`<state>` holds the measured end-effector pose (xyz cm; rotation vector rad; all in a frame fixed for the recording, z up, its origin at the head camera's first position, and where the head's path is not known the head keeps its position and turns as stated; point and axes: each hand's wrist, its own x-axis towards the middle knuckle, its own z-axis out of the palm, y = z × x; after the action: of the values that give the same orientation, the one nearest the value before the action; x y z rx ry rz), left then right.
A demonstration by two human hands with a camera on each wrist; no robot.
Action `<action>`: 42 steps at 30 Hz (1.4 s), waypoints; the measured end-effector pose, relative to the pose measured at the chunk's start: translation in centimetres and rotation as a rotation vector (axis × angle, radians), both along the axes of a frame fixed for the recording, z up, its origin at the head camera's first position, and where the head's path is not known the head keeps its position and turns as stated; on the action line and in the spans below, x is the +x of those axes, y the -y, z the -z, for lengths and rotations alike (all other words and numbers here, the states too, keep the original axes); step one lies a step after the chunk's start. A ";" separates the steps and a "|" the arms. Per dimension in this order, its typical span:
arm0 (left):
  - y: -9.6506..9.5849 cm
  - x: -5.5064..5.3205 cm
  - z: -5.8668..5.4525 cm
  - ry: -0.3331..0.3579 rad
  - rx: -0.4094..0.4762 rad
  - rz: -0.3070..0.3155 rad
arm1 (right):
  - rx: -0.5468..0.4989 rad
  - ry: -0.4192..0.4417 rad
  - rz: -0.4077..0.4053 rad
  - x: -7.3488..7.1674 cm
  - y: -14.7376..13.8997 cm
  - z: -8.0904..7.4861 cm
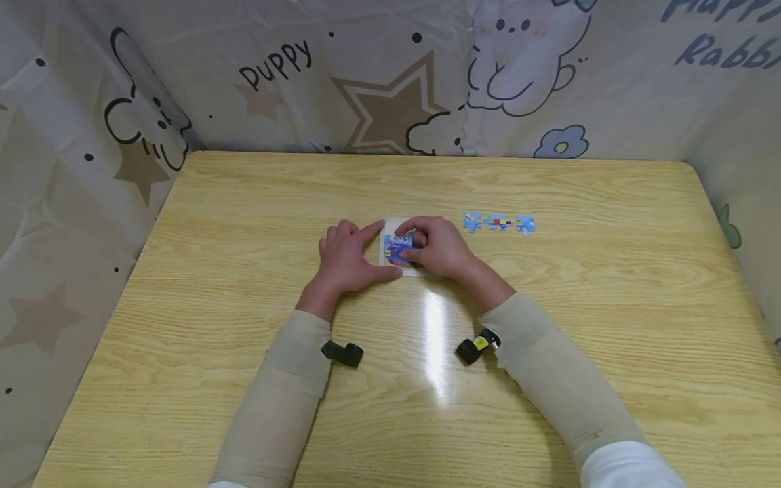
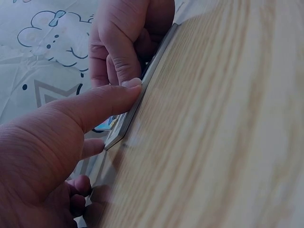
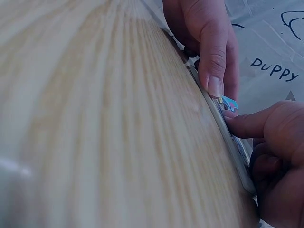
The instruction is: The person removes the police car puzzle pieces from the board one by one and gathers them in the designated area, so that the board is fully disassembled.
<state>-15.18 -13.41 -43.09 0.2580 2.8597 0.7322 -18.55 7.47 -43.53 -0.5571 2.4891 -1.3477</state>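
Note:
A small pale-rimmed puzzle tray [image 1: 382,252] lies on the table, with blue and purple printed puzzle pieces [image 1: 396,248] in it. My left hand [image 1: 349,257] braces the tray at its left end, index finger at the far edge and thumb on the near edge, both fairly straight. From the right, my right hand [image 1: 441,247] reaches over the tray, thumb and index finger pinching a puzzle piece [image 3: 231,102]. That blue piece stands slightly above the rim in the right wrist view. The right hand covers the tray's right part.
Several loose blue puzzle pieces [image 1: 497,221] lie in a row to the right of the tray. The wooden table [image 1: 213,271] ends at a printed cloth wall [image 1: 366,74] behind. Black wrist devices [image 1: 346,354] hang from both sleeves.

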 end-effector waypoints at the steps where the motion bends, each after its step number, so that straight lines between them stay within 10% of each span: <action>1: 0.0 0.0 0.0 0.001 0.001 0.000 | -0.005 0.001 0.001 0.0 0.0 0.0; 42: 0.1 0.0 0.1 -0.008 0.001 -0.001 | 0.053 0.035 0.056 -0.2 0.2 0.0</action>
<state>-15.17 -13.48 -43.24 0.2602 2.8668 0.7351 -18.71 7.30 -43.53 -0.4512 2.5212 -1.2960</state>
